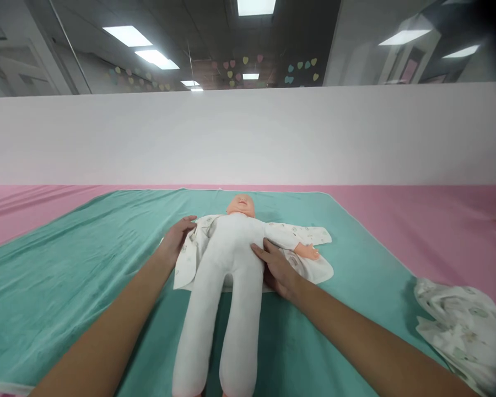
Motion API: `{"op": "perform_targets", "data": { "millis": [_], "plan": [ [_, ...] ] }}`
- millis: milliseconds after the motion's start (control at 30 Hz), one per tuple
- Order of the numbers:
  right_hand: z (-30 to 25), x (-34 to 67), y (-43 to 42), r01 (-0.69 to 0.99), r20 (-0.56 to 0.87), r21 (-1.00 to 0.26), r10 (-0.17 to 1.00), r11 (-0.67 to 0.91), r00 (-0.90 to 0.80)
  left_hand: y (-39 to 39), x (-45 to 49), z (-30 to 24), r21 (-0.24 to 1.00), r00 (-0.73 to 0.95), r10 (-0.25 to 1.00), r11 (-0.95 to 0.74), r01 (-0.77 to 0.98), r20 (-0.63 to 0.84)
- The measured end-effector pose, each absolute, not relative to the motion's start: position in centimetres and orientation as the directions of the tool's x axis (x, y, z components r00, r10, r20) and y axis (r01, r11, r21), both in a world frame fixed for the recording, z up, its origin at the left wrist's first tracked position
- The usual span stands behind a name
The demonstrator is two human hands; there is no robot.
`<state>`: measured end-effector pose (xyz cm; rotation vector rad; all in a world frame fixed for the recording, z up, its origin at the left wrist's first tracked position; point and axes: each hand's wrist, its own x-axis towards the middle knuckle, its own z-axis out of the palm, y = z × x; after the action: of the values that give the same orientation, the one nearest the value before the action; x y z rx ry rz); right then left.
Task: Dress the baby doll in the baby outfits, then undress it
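A baby doll (237, 248) with a white cloth body lies on its back, head away from me and legs towards me. Under it a white printed baby shirt (186, 267) is spread open. The doll's arm on the right is inside a sleeve (300, 232), its plastic hand showing below the cuff; the arm on the left is hidden. My left hand (178, 236) is closed on the shirt's edge at the left. Around the doll's right-hand side my right hand (278, 268) is closed, thumb on the torso, other fingers partly hidden beneath.
A green sheet (86, 264) covers the surface, over a pink cover (397, 220). Folded white printed cloth (463, 325) lies at the lower right. Behind stands a low white wall (248, 138), with glass above it.
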<state>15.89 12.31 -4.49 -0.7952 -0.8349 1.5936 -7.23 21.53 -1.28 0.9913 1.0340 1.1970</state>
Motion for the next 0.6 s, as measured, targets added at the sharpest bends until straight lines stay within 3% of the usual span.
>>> {"op": "perform_targets", "data": {
  "millis": [67, 167, 233, 300, 400, 600],
  "plan": [
    [-4.5, 15.8, 12.3, -0.500, -0.072, -0.854, 0.985, -0.143, -0.158, 21.5, -7.6, -1.3, 0.924, 0.144, 0.987, 0.120, -0.364, -0.072],
    [-4.5, 15.7, 12.4, -0.490, -0.089, -0.859, 0.986, -0.147, -0.141, 21.2, -7.7, -1.0, 0.913, 0.208, 0.978, 0.078, -0.401, 0.007],
    [-4.5, 15.6, 12.4, -0.488, -0.102, -0.860, 0.988, -0.147, -0.118, 20.8, -7.4, -0.6, 0.959, 0.216, 0.973, -0.013, -0.282, 0.077],
    [-4.6, 15.6, 12.5, -0.484, -0.110, -0.862, 0.988, -0.148, -0.107, 20.4, -6.9, -0.3, 0.990, 0.213, 0.967, -0.134, -0.031, 0.138],
    [-4.7, 15.5, 12.5, -0.477, -0.113, -0.866, 0.988, -0.150, -0.106, 20.1, -6.3, -0.3, 0.918, 0.215, 0.951, -0.278, 0.282, 0.221],
    [-4.9, 15.4, 12.6, -0.472, -0.112, -0.870, 0.989, -0.143, -0.094, 21.1, -7.6, -1.4, 0.860, 0.193, 0.962, -0.263, 0.437, 0.196]
  ]
}}
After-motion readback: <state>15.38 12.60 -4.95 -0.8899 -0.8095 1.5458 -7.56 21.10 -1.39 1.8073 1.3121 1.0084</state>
